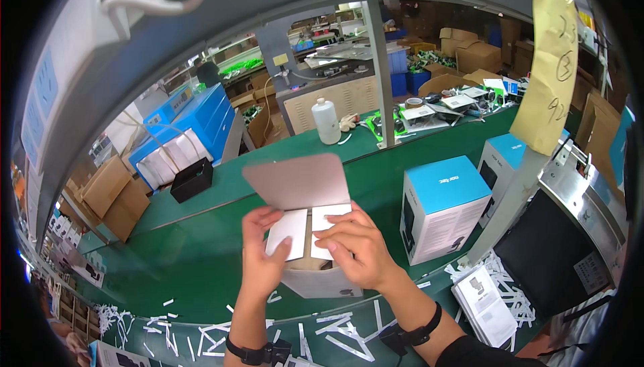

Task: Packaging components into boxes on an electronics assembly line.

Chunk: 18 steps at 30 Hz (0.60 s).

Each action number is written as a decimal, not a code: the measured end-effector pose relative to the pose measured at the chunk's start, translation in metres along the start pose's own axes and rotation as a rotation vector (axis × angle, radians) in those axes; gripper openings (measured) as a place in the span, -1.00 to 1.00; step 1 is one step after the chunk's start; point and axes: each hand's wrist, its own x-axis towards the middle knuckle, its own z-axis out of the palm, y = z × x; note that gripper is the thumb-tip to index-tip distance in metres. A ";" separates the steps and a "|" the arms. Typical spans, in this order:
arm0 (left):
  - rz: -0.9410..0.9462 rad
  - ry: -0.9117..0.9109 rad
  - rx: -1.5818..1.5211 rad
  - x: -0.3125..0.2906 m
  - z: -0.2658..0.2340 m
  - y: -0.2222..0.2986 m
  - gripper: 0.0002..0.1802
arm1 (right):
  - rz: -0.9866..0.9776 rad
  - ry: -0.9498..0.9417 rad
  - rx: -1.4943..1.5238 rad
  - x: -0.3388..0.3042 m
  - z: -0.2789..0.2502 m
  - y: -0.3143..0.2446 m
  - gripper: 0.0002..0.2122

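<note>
head view, left hand (263, 254) and right hand (353, 250), fingers flat pressing white flaps of open cardboard box (310, 233)

Bright, even light is falling from above onto the green conveyor belt (201, 253), leaving only soft shadows under the hands. The fisheye lens is bending straight edges around the belt, and a black rim is darkening the corners. Shelves behind the belt are looking slightly soft.

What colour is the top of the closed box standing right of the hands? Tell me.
Bright blue top on the closed white cardboard box, seen in the head view.
</note>
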 end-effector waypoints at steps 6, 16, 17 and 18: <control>-0.258 -0.027 -0.187 0.026 0.007 0.001 0.22 | 0.143 0.058 0.107 0.004 -0.001 0.005 -0.82; 0.101 -0.018 -0.315 0.005 0.014 -0.027 -0.57 | 0.264 0.174 0.119 -0.001 0.002 0.004 -0.77; 0.160 0.004 -0.183 0.003 0.020 -0.020 -0.54 | 0.417 0.223 0.176 -0.010 0.005 0.006 -0.79; 0.262 0.019 -0.151 0.000 0.024 -0.027 -0.44 | 0.327 0.279 0.242 -0.020 0.008 0.020 -0.77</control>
